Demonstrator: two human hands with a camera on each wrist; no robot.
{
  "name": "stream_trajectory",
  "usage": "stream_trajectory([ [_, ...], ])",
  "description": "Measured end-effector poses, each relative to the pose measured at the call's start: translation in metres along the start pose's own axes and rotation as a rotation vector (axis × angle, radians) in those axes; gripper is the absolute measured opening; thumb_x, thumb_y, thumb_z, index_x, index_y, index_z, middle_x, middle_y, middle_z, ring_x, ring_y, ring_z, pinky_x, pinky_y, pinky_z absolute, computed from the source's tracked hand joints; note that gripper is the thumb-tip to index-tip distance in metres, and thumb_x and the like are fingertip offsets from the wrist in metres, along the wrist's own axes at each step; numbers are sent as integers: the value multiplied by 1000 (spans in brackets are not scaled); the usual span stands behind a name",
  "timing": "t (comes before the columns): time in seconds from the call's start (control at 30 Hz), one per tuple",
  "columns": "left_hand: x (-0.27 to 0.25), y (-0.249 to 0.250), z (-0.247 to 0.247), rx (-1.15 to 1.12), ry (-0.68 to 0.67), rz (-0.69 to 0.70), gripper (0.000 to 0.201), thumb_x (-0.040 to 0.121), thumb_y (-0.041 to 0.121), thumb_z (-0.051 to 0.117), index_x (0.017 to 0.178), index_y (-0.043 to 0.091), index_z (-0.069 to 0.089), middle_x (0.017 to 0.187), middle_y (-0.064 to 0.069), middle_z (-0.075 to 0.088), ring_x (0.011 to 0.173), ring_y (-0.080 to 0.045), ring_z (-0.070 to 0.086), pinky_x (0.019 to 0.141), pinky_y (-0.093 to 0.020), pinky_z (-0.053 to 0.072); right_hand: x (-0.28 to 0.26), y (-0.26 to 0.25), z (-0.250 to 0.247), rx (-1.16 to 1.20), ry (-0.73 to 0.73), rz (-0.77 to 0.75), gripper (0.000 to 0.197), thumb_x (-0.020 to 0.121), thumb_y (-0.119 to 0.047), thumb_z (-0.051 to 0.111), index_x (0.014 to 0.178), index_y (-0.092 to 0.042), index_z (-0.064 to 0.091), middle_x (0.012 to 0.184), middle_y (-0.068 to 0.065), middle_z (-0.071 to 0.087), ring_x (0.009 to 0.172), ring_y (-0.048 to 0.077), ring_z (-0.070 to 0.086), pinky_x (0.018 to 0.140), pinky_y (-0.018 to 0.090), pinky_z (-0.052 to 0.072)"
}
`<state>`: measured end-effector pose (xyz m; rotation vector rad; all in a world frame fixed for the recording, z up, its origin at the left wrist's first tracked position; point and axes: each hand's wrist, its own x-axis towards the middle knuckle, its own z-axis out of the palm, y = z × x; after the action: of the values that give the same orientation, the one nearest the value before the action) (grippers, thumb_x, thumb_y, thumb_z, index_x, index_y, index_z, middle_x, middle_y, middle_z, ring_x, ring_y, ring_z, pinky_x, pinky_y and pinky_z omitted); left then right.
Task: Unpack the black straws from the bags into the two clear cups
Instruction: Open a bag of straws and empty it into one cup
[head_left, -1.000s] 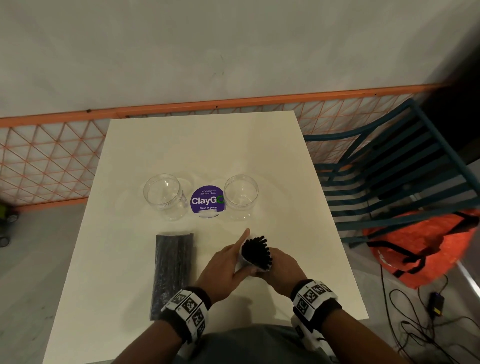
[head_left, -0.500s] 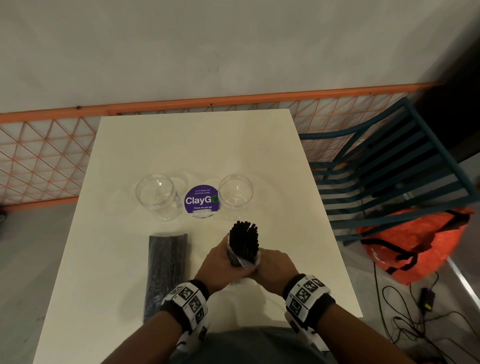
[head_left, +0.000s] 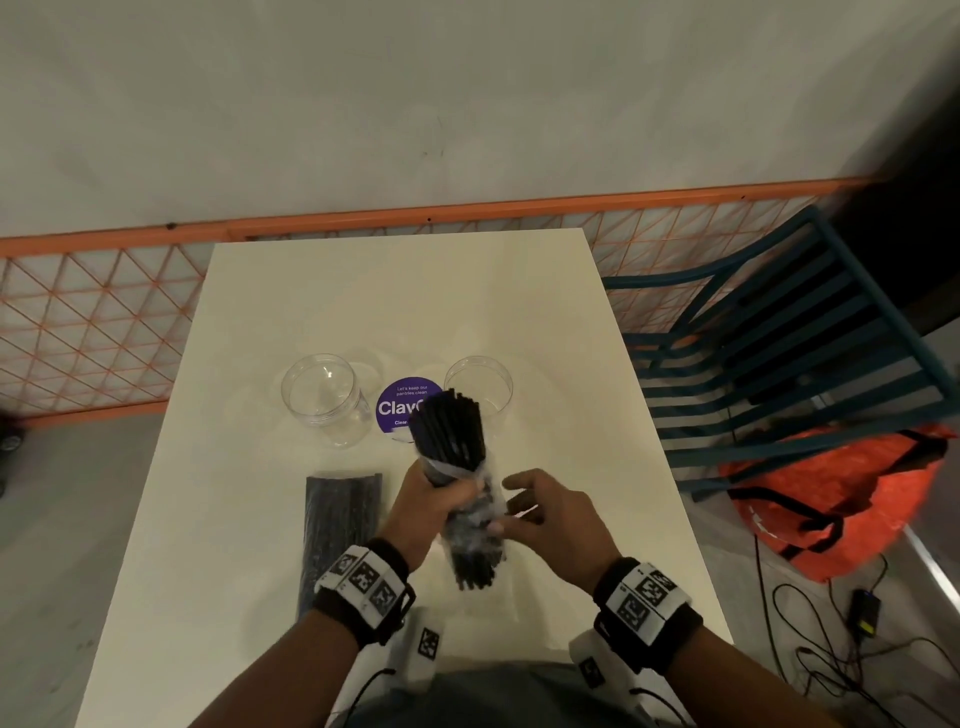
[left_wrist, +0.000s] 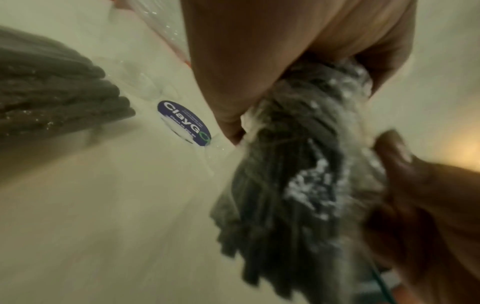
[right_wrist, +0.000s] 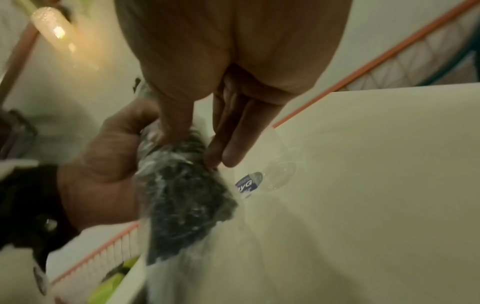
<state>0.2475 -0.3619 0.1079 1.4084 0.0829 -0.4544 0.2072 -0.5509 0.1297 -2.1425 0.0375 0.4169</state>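
My left hand (head_left: 451, 493) grips a bundle of black straws (head_left: 451, 431) round its middle, held above the table's near half. The straws stick out of a clear bag (head_left: 475, 545) toward the right clear cup (head_left: 480, 382). My right hand (head_left: 506, 506) pinches the bag's plastic between thumb and fingers, seen close in the right wrist view (right_wrist: 182, 195). The left clear cup (head_left: 321, 400) stands empty. A second, full bag of straws (head_left: 340, 525) lies flat on the table, left of my left hand. The left wrist view is blurred.
A round purple sticker (head_left: 400, 405) lies between the cups on the white table (head_left: 395, 301). An orange mesh fence (head_left: 104, 322) runs behind it. A teal slatted chair (head_left: 779, 364) and an orange bag (head_left: 841, 493) stand to the right, with cables on the floor.
The bundle has risen and tipped forward toward the right cup, and the straws stick further out of the bag. My right hand moved from under the bundle to the bag's side.
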Motion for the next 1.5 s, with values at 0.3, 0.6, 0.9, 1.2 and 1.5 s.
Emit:
stream_trajectory([
  [0.3,-2,38,-8,-134,-290,-143,40,86,13,61,121,-5,58,99,-9,73,93,-25,71,78,-35,58,11,-12,-23,-990,244,-995,82,87,-13,57,154,-28,12,161,8,18,146,38,24,112,60,29],
  [0.6,-13,44,-7,510,-495,581,23,104,21,33,103,8,52,98,-11,71,91,-15,52,86,-31,43,44,-43,-17,-1073,45,-1228,55,98,-12,38,148,-36,35,142,10,53,122,31,54,110,49,34],
  [0.9,-17,50,-16,226,-137,40,23,79,39,49,90,22,61,86,10,64,85,20,60,83,-12,44,69,-60,-9,-813,151,-1323,51,93,-10,55,137,-34,53,102,5,68,89,26,60,93,40,47],
  [1.2,25,94,-30,126,77,19,18,88,38,58,100,35,72,91,2,76,82,-19,69,78,-38,53,96,-115,-46,-61,297,-534,35,67,-21,87,93,-11,66,82,-2,68,77,13,65,73,22,49],
  [1.5,68,121,-15,502,-17,229,48,98,12,56,134,43,53,94,-1,62,68,-15,53,66,-20,48,141,-116,-70,855,490,-216,26,78,3,75,97,-12,66,89,-4,72,81,8,71,76,28,57],
])
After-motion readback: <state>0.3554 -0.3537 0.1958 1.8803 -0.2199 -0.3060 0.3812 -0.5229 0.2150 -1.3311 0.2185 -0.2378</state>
